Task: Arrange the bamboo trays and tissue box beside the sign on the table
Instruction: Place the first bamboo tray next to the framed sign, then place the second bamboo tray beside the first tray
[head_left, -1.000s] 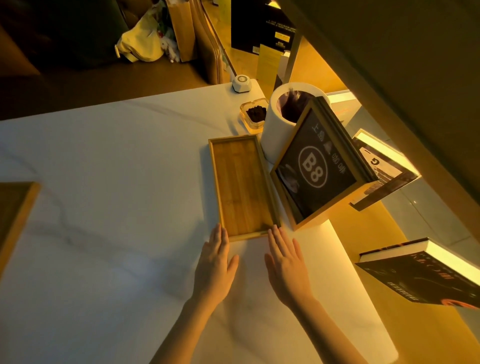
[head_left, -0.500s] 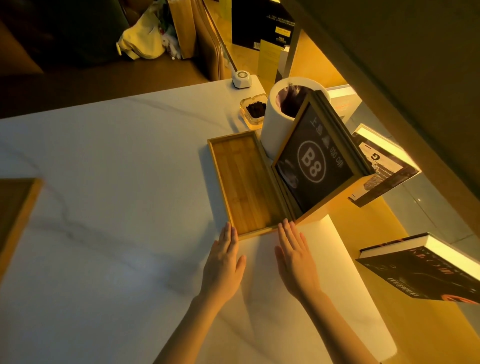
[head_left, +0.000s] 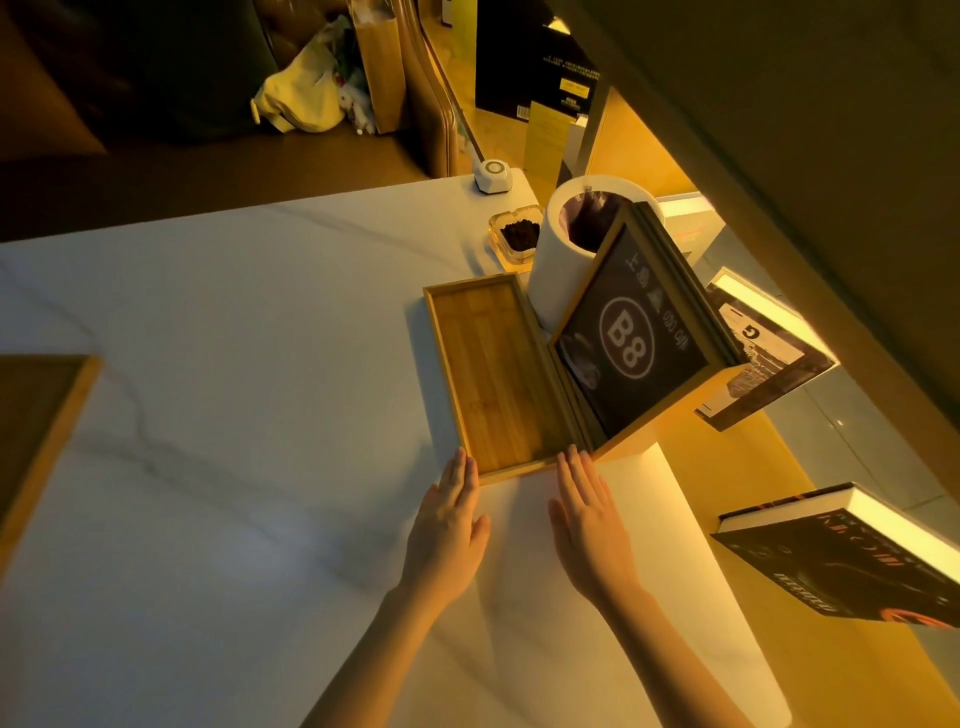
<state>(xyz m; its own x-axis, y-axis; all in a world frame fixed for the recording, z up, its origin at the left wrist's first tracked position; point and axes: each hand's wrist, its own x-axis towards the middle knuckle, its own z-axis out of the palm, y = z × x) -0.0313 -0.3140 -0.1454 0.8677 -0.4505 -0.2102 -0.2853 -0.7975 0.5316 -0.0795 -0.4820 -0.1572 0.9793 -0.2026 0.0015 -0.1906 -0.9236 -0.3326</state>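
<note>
A long bamboo tray (head_left: 493, 374) lies empty on the white marble table (head_left: 234, 415), its right side tucked against the wood-framed black sign marked B8 (head_left: 631, 343). My left hand (head_left: 449, 519) rests flat with fingertips touching the tray's near left corner. Flat too, my right hand (head_left: 589, 514) has its fingertips at the near right corner, by the sign's base. Neither hand holds anything. A second bamboo tray (head_left: 39, 431) shows partly at the left edge of the view. No tissue box is in sight.
Behind the sign stands a white cylindrical bin (head_left: 563, 254) with a dark liner. A glass ashtray (head_left: 517, 236) and a small white call button (head_left: 493, 176) sit at the table's far right corner. Books (head_left: 852, 551) stand on lit shelves to the right.
Both hands have pushed the long tray to the right and slightly away, closing the gap so that it now lies against the sign. The fingertips stay on its near edge.
</note>
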